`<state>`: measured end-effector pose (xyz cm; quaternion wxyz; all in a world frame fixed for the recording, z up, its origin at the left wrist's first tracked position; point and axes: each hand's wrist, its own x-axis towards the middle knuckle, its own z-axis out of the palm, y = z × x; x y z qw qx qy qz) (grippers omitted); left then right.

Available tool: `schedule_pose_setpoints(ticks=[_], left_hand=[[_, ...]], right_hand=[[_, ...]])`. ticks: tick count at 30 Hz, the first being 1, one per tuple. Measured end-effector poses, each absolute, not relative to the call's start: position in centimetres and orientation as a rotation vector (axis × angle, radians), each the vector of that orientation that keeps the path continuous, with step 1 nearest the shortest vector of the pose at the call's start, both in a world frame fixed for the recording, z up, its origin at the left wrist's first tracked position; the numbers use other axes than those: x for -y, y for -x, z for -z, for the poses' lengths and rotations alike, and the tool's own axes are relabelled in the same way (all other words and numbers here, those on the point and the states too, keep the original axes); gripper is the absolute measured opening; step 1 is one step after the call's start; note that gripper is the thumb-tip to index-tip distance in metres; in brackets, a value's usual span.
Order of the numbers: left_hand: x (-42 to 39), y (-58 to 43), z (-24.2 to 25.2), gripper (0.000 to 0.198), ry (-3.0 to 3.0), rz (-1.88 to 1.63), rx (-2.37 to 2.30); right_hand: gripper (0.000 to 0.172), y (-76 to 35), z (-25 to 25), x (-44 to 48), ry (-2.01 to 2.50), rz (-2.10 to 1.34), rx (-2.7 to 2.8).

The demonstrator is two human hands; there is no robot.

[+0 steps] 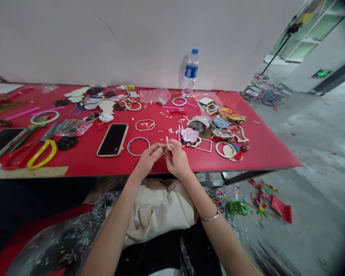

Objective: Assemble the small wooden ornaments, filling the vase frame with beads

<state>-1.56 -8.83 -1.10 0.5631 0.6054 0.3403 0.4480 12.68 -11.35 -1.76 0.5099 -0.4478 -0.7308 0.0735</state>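
My left hand (148,158) and my right hand (176,159) meet over the near edge of the red table (258,153), fingers pinched together on a small white piece (168,145) held between them. A metal ring (138,146) lies just beyond my left hand, and a black phone (113,139) lies to its left. A pink flower-shaped craft piece (189,135) sits just past my right hand. My right wrist wears a thin bracelet.
Wooden cut-out shapes, rings, tassels and white scraps litter the table. A water bottle (190,73) stands at the back by the wall. A yellow handle (41,153) and scissors lie at left. A cream bag (158,209) rests on my lap. Craft bits lie on the floor (319,184) at right.
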Motion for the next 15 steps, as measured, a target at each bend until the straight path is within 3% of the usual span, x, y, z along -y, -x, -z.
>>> schedule_pose_setpoints(ticks=[15], left_hand=[[8.91, 1.57, 0.41, 0.032, -1.633, -1.007, -0.857]], right_hand=[[0.033, -12.48, 1.77, 11.40, 1.157, -0.058, 1.757]])
